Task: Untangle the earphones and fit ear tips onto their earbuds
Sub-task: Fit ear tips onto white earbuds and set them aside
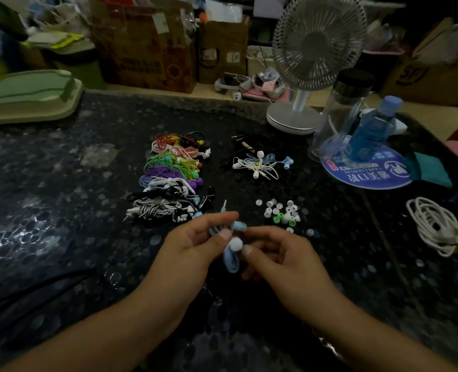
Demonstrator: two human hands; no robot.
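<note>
Bundles (168,181) of earphones lie in a row on the dark table (61,183) (red, green, purple, white, black). Just in front, the left hand (195,248) pinches blue earphones (231,255), and the right hand (278,253) pinches them too. Ear tips (281,212) sit near, behind the right hand. A white cable (434,226) lies far right.

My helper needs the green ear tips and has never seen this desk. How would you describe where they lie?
Start at the white desk fan, then come toward the near edge to the scatter of small silicone ear tips. The green ear tips sit at its near side, the only coloured ones among white and clear.
</note>
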